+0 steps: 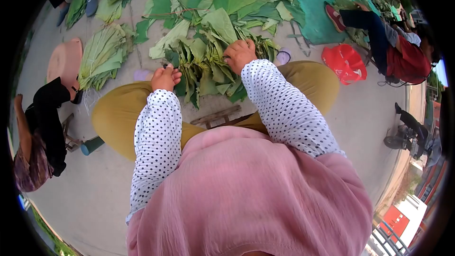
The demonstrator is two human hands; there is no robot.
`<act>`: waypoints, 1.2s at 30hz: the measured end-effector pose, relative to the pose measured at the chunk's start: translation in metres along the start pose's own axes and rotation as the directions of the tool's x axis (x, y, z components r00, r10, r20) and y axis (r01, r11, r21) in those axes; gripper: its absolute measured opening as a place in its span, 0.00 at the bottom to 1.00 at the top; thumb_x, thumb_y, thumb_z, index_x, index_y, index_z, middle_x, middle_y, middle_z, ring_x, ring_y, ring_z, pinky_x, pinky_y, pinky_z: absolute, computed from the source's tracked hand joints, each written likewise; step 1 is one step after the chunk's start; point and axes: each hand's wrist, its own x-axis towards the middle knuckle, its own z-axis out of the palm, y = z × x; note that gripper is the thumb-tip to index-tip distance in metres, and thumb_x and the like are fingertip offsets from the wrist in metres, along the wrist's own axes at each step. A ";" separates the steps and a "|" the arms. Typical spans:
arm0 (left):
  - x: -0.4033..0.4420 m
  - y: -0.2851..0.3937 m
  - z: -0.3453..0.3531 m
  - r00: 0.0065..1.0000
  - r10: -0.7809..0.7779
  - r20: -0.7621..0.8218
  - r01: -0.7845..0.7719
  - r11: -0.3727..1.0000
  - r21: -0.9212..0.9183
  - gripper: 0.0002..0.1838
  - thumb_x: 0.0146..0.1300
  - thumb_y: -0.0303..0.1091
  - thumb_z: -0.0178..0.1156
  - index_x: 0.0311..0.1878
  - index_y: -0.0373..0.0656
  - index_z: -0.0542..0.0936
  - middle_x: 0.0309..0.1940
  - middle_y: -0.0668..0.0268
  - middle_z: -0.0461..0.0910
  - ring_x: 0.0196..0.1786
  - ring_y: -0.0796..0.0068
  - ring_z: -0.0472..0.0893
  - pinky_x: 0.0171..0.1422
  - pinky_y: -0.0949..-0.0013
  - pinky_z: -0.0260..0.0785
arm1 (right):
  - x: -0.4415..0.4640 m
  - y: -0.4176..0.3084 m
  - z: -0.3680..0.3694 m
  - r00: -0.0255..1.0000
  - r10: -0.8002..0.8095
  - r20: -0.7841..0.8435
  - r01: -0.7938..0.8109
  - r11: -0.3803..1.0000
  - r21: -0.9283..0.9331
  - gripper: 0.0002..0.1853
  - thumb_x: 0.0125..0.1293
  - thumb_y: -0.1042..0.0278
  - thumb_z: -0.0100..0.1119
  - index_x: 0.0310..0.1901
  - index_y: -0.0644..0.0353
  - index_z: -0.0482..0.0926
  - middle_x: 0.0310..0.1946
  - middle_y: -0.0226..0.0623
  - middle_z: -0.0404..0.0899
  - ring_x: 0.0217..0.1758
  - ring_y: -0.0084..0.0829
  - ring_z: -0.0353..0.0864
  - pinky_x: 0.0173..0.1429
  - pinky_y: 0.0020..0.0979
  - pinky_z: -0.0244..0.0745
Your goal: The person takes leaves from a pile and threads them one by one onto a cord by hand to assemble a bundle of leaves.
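A thick row of green leaves (204, 66), packed closely side by side with creased edges, lies between my knees. My right hand (241, 56) bends its fingers over the right part of this row and grips leaves there. Left of the row is my left hand (165, 78), its fingers curled in; a small dark spot shows by the fingertips, and what they hold, if anything, I cannot make out. Beyond both hands, broad flat green leaves (246, 0) are heaped on the ground.
A tied leaf bundle (105, 57) and a pink basin (65, 61) are at the left, with a green cylinder (92, 145) nearer. To the right are a red plastic bag (344, 63) and a teal sheet (315, 16). Other people sit on both sides.
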 end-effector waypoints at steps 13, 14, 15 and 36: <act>0.006 -0.007 -0.001 1.000 -0.013 0.012 0.013 1.000 -0.009 0.08 0.66 0.34 0.58 0.35 0.41 0.72 0.32 0.61 0.81 0.27 0.75 0.81 0.27 0.74 0.73 | -0.002 0.009 0.016 0.964 0.213 -0.161 -0.227 0.971 -0.074 0.11 0.51 0.68 0.63 0.39 0.49 0.79 0.47 0.29 0.76 0.62 0.35 0.66 0.69 0.53 0.47; 0.006 -0.007 -0.002 1.000 -0.012 0.014 0.012 1.000 -0.012 0.08 0.66 0.34 0.58 0.35 0.41 0.72 0.32 0.61 0.81 0.27 0.75 0.80 0.27 0.74 0.73 | -0.004 0.013 0.016 0.958 0.224 -0.178 -0.239 0.969 -0.064 0.12 0.51 0.68 0.63 0.40 0.49 0.80 0.49 0.29 0.75 0.62 0.36 0.65 0.68 0.53 0.47; 0.006 -0.007 -0.002 1.000 -0.011 0.015 0.011 1.000 -0.014 0.08 0.66 0.34 0.58 0.35 0.41 0.72 0.32 0.61 0.81 0.27 0.75 0.80 0.27 0.74 0.73 | -0.004 0.012 0.015 0.958 0.225 -0.177 -0.239 0.969 -0.064 0.12 0.51 0.68 0.63 0.40 0.49 0.80 0.49 0.29 0.75 0.62 0.36 0.65 0.68 0.53 0.47; 0.007 -0.009 -0.002 0.999 -0.024 0.025 0.024 1.000 0.007 0.07 0.66 0.33 0.57 0.36 0.41 0.71 0.33 0.61 0.81 0.27 0.76 0.80 0.27 0.75 0.73 | 0.003 0.001 0.019 0.970 0.168 -0.175 -0.157 0.985 0.075 0.11 0.56 0.66 0.61 0.42 0.48 0.79 0.48 0.27 0.76 0.62 0.34 0.65 0.70 0.53 0.43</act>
